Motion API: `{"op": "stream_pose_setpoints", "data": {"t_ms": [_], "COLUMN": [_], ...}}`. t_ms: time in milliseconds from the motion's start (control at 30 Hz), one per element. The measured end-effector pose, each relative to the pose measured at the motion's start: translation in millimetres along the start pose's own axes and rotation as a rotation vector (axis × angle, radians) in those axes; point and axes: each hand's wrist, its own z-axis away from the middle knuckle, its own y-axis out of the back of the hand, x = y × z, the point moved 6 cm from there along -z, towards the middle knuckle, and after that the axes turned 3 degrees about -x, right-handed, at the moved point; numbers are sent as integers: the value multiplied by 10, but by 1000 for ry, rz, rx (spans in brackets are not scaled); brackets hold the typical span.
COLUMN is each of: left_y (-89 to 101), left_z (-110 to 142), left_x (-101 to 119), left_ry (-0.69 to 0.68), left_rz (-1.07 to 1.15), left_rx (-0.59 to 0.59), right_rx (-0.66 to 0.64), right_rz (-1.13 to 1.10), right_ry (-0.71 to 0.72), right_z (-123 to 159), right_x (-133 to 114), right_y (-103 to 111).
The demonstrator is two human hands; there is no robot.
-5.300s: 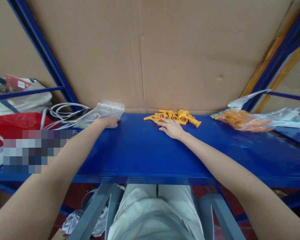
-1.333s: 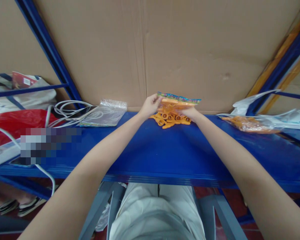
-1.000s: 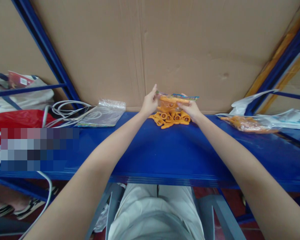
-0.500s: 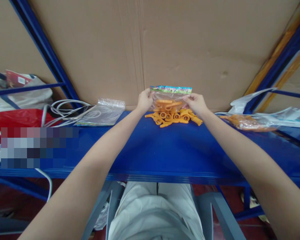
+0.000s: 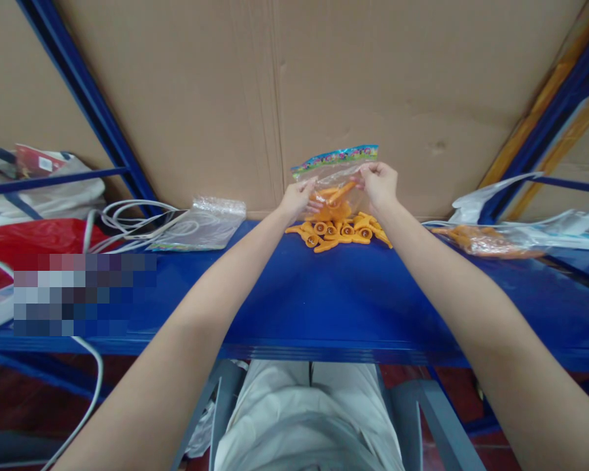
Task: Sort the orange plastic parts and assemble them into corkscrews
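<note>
A small clear plastic bag [image 5: 334, 175] with a colourful printed top strip hangs upright above the blue shelf [image 5: 334, 294]. A few orange plastic pieces lie inside it. My left hand [image 5: 298, 199] pinches its lower left side. My right hand [image 5: 379, 184] grips its upper right edge, fingers closed. Directly below the bag, a loose pile of orange plastic pieces [image 5: 341, 231] rests on the shelf near the cardboard wall [image 5: 324, 78].
A stack of empty clear bags [image 5: 203, 224] and a coil of white cable [image 5: 127, 219] lie at the left. A larger bag of orange pieces [image 5: 476, 239] lies at the right. Blue rack struts [image 5: 88, 108] frame both sides.
The bag was flat over the pile; now both hands have lifted it upright and higher, with orange pieces inside. Earlier still, my left hand was on the stack of empty bags.
</note>
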Motion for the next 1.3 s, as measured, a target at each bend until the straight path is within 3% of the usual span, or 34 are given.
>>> {"op": "stream_pose_setpoints", "data": {"t_ms": [67, 167, 433, 600, 1000, 1167, 1300], "left_y": [33, 19, 57, 131, 471, 531, 581], "left_z": [-65, -90, 73, 68, -85, -63, -73], "left_x": [151, 255, 23, 54, 323, 500, 552], "left_ry": [-137, -229, -39, -25, -169, -261, -407], "left_rz": [4, -39, -23, -57, -85, 36, 159], "left_rx": [62, 46, -52, -49, 105, 156, 194], "right_rx": [11, 3, -159, -260, -133, -43, 32], "right_rz": [93, 186, 12, -110, -23, -211, -339], "right_ry": [104, 187, 29, -125, 21, 51, 174], "right_z": [-59, -86, 158, 275, -43, -94, -18], "right_x": [-99, -186, -12, 55, -290, -436, -625], "right_y": [-12, -14, 0, -32, 137, 249, 344]}}
